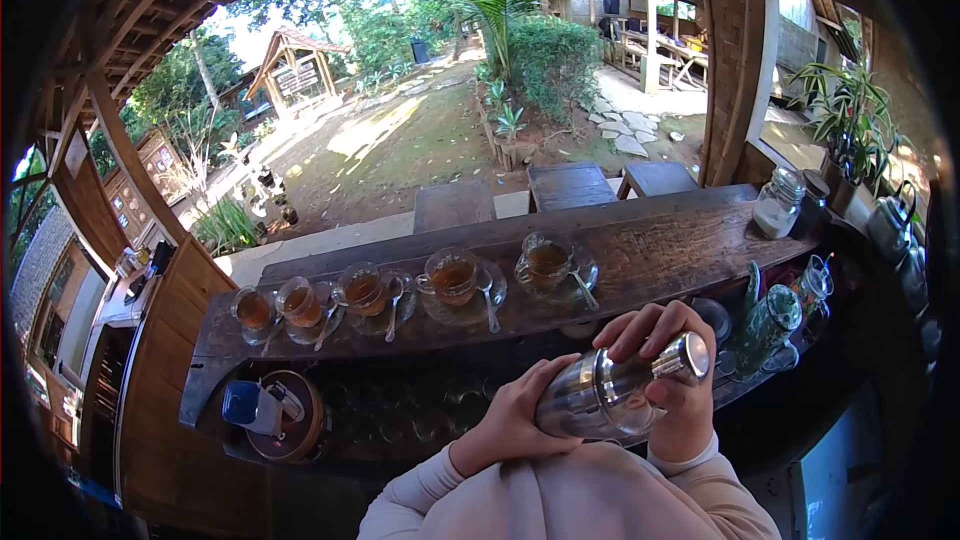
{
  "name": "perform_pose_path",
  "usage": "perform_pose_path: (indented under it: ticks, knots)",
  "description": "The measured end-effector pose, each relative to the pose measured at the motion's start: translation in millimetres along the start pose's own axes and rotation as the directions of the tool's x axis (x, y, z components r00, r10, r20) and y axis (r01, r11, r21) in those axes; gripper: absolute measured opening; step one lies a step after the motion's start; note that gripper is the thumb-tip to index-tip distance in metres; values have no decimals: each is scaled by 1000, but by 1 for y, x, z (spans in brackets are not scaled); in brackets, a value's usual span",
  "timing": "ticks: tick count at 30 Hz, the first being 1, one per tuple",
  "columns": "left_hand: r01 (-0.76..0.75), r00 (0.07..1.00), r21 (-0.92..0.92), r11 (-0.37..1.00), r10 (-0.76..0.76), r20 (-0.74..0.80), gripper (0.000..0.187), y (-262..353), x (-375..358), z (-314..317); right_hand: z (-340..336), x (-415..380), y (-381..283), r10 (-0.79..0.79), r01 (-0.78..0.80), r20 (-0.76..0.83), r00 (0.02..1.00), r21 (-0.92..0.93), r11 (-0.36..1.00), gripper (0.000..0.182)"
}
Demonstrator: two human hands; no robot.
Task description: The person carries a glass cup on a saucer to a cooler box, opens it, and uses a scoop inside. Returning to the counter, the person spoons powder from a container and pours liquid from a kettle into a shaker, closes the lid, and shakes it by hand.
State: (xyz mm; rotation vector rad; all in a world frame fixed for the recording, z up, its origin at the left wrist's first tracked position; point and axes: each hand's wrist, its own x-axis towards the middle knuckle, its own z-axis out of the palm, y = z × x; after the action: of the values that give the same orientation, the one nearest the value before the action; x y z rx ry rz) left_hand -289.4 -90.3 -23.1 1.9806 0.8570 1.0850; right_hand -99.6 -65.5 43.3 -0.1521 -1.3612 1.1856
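Note:
A metal cocktail shaker (590, 395) is held tilted in front of my chest, its capped end towards the upper right. My left hand (522, 405) wraps round the shaker's body. Fingers of my right hand (672, 355) close over its upper part beside the small shiny cap (684, 360). Beyond my hands, several glass cups of brown drink stand on saucers with spoons along the wooden counter; the nearest is a glass cup (547, 262) with a spoon (584, 288) beside it. Whatever is inside the shaker is hidden.
A glass jar (778, 205) with pale contents stands at the counter's right end. Below it are a green patterned pitcher (765, 330) and other glassware. A round wooden tray (310, 410) holds small boxes on the lower left. Stools (570, 187) line the counter's far side; kettles (893, 220) stand far right.

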Motion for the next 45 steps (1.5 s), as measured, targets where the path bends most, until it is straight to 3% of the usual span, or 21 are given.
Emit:
perform_pose_path:
  ticks: [2, 5, 7, 9, 10, 12, 16, 17, 19, 21, 24, 33, 37, 40, 45]
  knots:
    - [-2, 1000, -68, 998, 1, -17, 86, -7, 7, 3, -2, 4, -1, 24, -24, -12, 1000, -44, 999, 36]
    - [39, 998, -170, 985, -47, -45, 86, -9, 11, 11, -5, 13, 4, 164, -163, -186, 969, 21, 986, 59]
    - [84, 989, -271, 959, -114, -97, 86, -10, 14, 12, -6, 16, 7, 144, -144, -127, 981, 8, 990, 61]
    - [68, 984, -248, 966, -106, -143, 85, -19, 15, 12, -3, 16, 8, 40, -75, -230, 972, -143, 987, 50]
    - [56, 979, -159, 986, -85, -185, 85, -24, 15, 10, -7, 16, 10, 22, -53, -171, 985, -181, 982, 40]
    - [52, 965, -33, 998, -59, -254, 85, -30, 14, 7, -5, 19, 15, 27, -56, -184, 982, -151, 987, 39]
    - [24, 957, 29, 999, -14, -291, 86, -30, 14, 6, 11, 24, 18, 74, -90, -285, 956, -46, 995, 36]
    - [26, 951, 36, 999, -14, -310, 85, -29, 13, 6, 11, 25, 22, 73, -90, -282, 956, -46, 995, 36]
    - [31, 944, 43, 999, -15, -330, 84, -28, 10, 8, 8, 25, 33, 14, -91, -257, 966, -291, 952, 36]
    - [58, 948, -119, 991, -92, -304, 81, -26, 8, 11, 6, 27, 37, 57, -122, -284, 957, -218, 968, 37]
    - [66, 948, -81, 994, -88, -307, 80, -23, 7, 10, 2, 26, 38, 84, -137, -254, 964, -200, 970, 35]
    - [29, 949, -100, 995, -59, -310, 81, -22, 7, 8, 12, 17, 23, -82, 31, -169, 982, -282, 959, 36]
    - [34, 940, -128, 991, -75, -332, 82, -23, 7, 11, 13, 21, 21, -51, -2, -142, 989, -349, 937, 37]
    - [10, 937, -51, 999, -27, -349, 82, -24, 7, 6, 9, 20, 21, -91, 69, -44, 995, -357, 931, 37]
    - [38, 959, -36, 999, -46, -279, 83, -19, 8, 3, 9, 18, 16, -34, 7, -68, 997, -361, 932, 38]
